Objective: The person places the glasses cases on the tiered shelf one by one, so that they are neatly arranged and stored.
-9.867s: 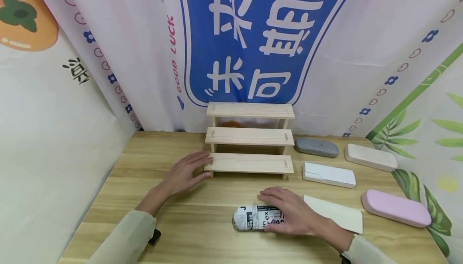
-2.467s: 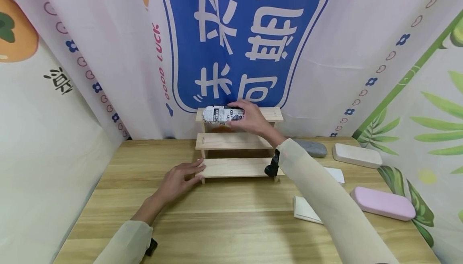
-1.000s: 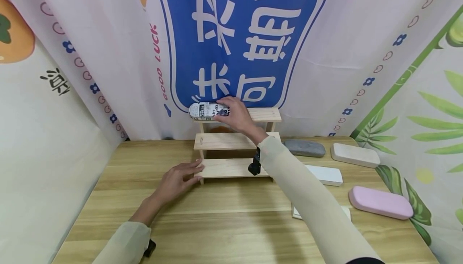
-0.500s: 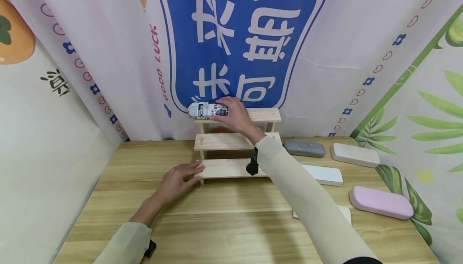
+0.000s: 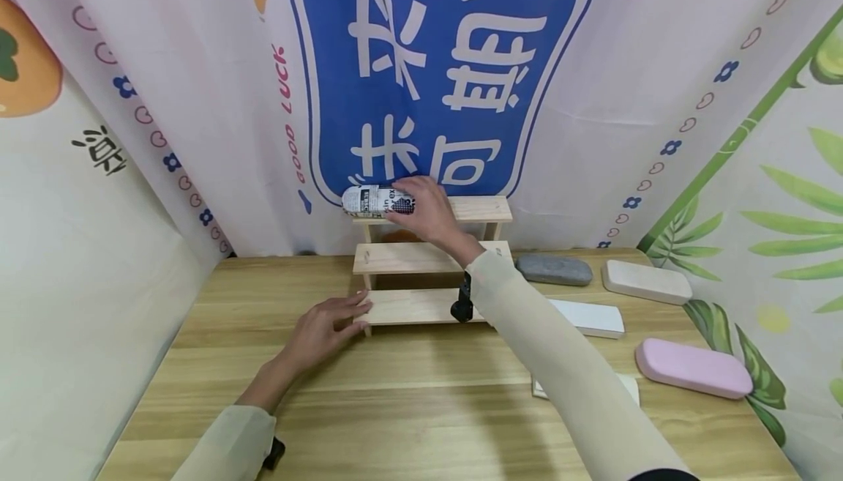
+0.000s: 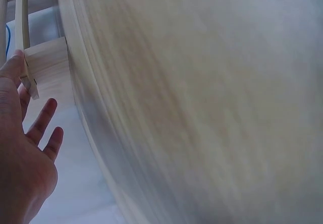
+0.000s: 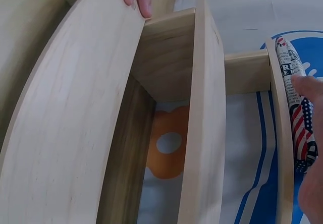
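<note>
A newspaper-print glasses case [image 5: 364, 200] lies along the left end of the top step of a three-tier wooden stand [image 5: 408, 307]. My right hand [image 5: 431, 211] grips its right end, thumb at the front and fingers over the back. In the right wrist view, the case [image 7: 299, 118] also shows red stripes and sits against the top board. My left hand [image 5: 319, 336] touches the left end of the lowest step. Its fingers look fairly straight in the left wrist view, where the hand [image 6: 25, 158] is beside the board's end.
Right of the stand lie a grey case [image 5: 555, 270], a cream case [image 5: 647, 282], a white case [image 5: 596, 319] and a pink case [image 5: 694, 369]. An off-white flat case [image 5: 628, 389] is partly behind my right sleeve. A printed curtain [image 5: 263, 137] hangs behind the wooden table [image 5: 369, 422].
The newspaper-print case went from the table up to the top step in my right hand, then leftward along it. My left hand stayed at the lowest step. The last half second shows almost no movement.
</note>
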A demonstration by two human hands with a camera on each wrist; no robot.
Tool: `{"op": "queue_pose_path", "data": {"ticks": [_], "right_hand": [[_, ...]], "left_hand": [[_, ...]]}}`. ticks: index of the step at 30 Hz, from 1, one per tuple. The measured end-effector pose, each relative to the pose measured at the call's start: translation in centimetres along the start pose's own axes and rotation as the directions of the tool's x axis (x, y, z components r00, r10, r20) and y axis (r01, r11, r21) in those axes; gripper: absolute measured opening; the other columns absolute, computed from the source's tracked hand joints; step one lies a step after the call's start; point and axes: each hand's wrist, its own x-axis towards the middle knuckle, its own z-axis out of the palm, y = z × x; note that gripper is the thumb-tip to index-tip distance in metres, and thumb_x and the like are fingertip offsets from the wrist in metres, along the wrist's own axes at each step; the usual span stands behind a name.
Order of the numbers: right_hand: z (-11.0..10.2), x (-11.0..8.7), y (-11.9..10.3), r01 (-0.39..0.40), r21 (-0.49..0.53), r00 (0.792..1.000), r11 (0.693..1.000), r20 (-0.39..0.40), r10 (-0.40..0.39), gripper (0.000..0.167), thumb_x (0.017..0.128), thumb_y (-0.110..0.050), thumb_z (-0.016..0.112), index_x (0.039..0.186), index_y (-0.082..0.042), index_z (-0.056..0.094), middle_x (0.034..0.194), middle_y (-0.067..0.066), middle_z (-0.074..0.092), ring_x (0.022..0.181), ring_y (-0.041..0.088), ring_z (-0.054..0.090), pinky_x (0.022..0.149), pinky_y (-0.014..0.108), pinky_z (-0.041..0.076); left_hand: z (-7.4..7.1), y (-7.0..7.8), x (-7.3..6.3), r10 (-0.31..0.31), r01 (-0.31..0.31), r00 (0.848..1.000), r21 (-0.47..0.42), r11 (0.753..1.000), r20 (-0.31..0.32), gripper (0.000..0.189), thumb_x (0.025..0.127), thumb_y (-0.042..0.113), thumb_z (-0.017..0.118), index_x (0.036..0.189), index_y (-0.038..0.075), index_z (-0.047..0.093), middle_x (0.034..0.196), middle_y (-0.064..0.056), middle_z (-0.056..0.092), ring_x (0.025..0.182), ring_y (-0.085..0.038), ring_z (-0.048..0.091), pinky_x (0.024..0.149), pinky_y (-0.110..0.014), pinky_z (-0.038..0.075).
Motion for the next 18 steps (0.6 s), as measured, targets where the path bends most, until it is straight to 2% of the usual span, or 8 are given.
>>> {"op": "queue_pose_path", "data": {"ticks": [11, 18], "right_hand": [[-0.5, -0.8, -0.4, 0.079, 0.032, 0.996, 0.996, -0.034, -0.078, 0.066, 0.089, -0.037, 0.088, 0.144, -0.008, 0.066, 0.151, 0.008, 0.061, 0.146, 0.03, 0.046, 0.124, 0.053, 0.034], [-1.7, -2.0, -0.8, 0.128, 0.082, 0.991, 0.988, -0.041, -0.125, 0.066, 0.088, -0.034, 0.089, 0.143, -0.006, 0.066, 0.148, 0.009, 0.063, 0.144, 0.029, 0.048, 0.125, 0.054, 0.033]], "left_hand": [[0.1, -0.2, 0.0, -0.02, 0.02, 1.0, 0.009, 1.0, 0.011, 0.039, 0.096, 0.027, 0.081, 0.134, 0.02, 0.075, 0.15, -0.001, 0.062, 0.13, -0.033, 0.066, 0.105, -0.056, 0.056], [0.1, -0.2, 0.1, 0.009, -0.009, 1.0, 0.01, 1.0, -0.009, 0.039, 0.095, 0.025, 0.082, 0.132, 0.017, 0.075, 0.148, -0.004, 0.064, 0.127, -0.035, 0.067, 0.102, -0.058, 0.057]]}}
